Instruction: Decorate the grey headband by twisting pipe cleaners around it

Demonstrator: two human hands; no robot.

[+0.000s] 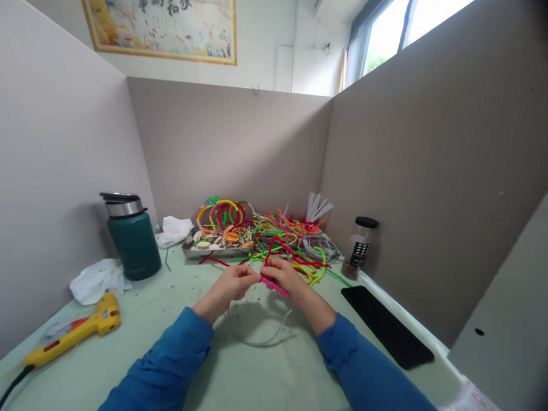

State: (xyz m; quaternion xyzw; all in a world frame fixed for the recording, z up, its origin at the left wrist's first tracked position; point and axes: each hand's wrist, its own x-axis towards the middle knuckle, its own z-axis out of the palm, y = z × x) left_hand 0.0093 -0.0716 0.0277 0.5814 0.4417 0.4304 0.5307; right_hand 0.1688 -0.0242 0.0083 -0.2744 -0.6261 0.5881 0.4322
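Observation:
Near the middle of the pale green table, my two hands meet over a bright pink pipe cleaner [276,286]. My right hand [284,276] has its fingers closed around the pink piece, and a red pipe cleaner [266,252] rises beside its fingertips. My left hand [233,286] is pinched at the left end of the pink piece; whatever sits between its fingertips is too small to make out. Below both hands a thin pale wire [266,344] curves in an open loop, its left end running up toward my left hand.
A metal tray [219,253] of shell-like pieces and a heap of coloured pipe cleaners [284,229] lie behind. Left are a green bottle [134,245], tissues [98,281] and a yellow glue gun [75,335]. Right are a jar [360,248] and a black flat object [386,325].

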